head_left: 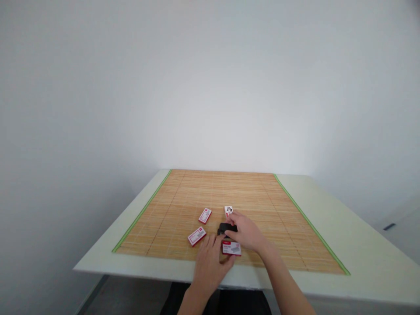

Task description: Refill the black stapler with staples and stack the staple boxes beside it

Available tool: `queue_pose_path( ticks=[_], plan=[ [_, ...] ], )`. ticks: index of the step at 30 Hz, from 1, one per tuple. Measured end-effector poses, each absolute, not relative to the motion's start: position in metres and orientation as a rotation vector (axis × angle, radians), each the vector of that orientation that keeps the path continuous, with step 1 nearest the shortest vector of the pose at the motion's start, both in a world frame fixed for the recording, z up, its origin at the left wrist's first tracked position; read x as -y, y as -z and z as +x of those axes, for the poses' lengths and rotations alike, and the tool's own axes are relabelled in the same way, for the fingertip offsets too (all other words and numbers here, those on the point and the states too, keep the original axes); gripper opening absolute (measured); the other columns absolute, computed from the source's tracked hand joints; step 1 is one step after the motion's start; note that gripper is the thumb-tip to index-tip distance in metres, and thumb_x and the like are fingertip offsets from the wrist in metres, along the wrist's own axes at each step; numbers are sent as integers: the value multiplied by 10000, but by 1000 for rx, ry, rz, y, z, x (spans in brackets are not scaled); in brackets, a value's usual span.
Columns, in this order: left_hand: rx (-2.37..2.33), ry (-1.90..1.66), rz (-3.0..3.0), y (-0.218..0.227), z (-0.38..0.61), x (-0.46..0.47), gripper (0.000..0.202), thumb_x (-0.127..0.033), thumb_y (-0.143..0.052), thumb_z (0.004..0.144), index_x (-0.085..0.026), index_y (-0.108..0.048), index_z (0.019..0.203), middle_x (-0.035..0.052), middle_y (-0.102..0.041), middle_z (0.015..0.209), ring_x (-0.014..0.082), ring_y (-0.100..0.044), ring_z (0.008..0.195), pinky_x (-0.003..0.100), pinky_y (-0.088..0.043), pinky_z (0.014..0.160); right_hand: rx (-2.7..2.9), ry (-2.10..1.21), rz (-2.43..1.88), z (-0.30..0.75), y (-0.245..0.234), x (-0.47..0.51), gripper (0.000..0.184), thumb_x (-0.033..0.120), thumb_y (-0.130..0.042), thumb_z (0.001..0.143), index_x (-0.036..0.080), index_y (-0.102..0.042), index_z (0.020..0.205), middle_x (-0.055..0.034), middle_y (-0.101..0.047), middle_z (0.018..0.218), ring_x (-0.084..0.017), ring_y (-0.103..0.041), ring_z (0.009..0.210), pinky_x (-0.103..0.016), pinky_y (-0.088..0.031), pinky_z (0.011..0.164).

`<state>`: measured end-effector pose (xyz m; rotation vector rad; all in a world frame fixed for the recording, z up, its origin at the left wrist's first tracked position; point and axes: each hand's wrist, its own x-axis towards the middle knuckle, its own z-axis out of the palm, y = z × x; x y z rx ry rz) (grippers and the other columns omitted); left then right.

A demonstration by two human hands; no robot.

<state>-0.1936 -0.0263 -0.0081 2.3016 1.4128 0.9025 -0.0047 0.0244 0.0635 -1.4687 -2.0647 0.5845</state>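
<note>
My right hand reaches in from the right, with its thumb and fingers closed around a small black object, partly hidden by the fingers; its exact kind I cannot make out. My left hand rests palm down on the mat's near part, fingers spread, their tips close to the black object. Beside its thumb lies a red-and-white small box. Just past my right fingertips stands a white small box with a dark picture. Left of my hands are two more red-and-white boxes, one nearer and one farther.
A bamboo mat with green edges covers the middle of a white table. Behind the table rises a plain pale wall. The table's front edge runs just before my lap.
</note>
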Motion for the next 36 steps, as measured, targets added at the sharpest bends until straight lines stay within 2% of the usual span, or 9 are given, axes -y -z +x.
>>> queue_pose_path(
  ticks=[7,11,14,17,22,25,27,32,36],
  plan=[
    [-1382,-879,2324,0,-193,31,445,-297,-712,867,-308,-605,1299,59,-603,1201,275,-576,1124,408,-472,969,2061,-512,-1448,8,-46,-13,178,229,-711,830,240,-739,1005,-55,-690,1086,-246,-608,1079,-347,-449,954],
    [-1303,-834,2401,-9,-193,31,306,-268,-715,864,-315,-656,1161,34,-628,1169,262,-566,1110,398,-452,964,1910,-496,-1528,23,-27,0,186,319,-627,906,248,-730,1044,-46,-688,1023,-226,-648,957,-336,-487,870],
    [-1500,-855,2409,-11,-204,26,167,-280,-703,854,-271,-656,1014,48,-636,1068,286,-563,1092,429,-432,973,1793,-422,-1583,25,-8,8,210,399,-595,936,247,-718,1012,-45,-684,988,-226,-657,905,-329,-496,819],
    [-1780,-871,2352,-8,-225,19,172,-300,-686,836,-249,-638,994,81,-628,1109,316,-556,1120,459,-424,984,1741,-366,-1609,24,4,14,251,461,-580,953,247,-703,998,-50,-680,971,-231,-664,887,-325,-495,793],
    [-1844,-864,2283,2,-257,3,452,-356,-719,777,-239,-602,1197,119,-566,1368,352,-510,1279,510,-407,1083,1735,-337,-1600,23,10,16,278,490,-566,969,250,-697,1019,-58,-690,1001,-236,-671,911,-323,-495,795],
    [-1633,-872,2347,9,-262,-12,744,-356,-694,817,-275,-415,1501,97,-393,1608,330,-367,1483,524,-322,1213,1737,-345,-1579,24,12,14,269,484,-573,969,255,-699,1028,-57,-697,1027,-232,-675,932,-321,-499,815],
    [-1515,-858,2385,13,-258,-23,837,-363,-663,859,-290,-279,1600,72,-289,1682,303,-275,1552,513,-300,1249,1737,-346,-1581,25,14,13,268,488,-580,964,256,-703,1019,-55,-699,1024,-230,-676,925,-322,-501,815],
    [-1462,-867,2457,19,-237,-47,740,-335,-558,950,-282,-266,1627,33,-263,1704,279,-196,1587,512,-283,1273,1735,-360,-1579,26,15,12,286,501,-578,956,254,-712,1009,-65,-708,1030,-243,-681,930,-336,-512,817],
    [-1622,-900,2435,26,-223,-50,639,-343,-515,985,-273,-359,1601,22,-339,1674,293,-280,1557,516,-292,1269,1742,-384,-1560,26,13,12,300,497,-568,964,248,-713,1050,-79,-712,1052,-249,-679,963,-339,-516,834]
  ],
)
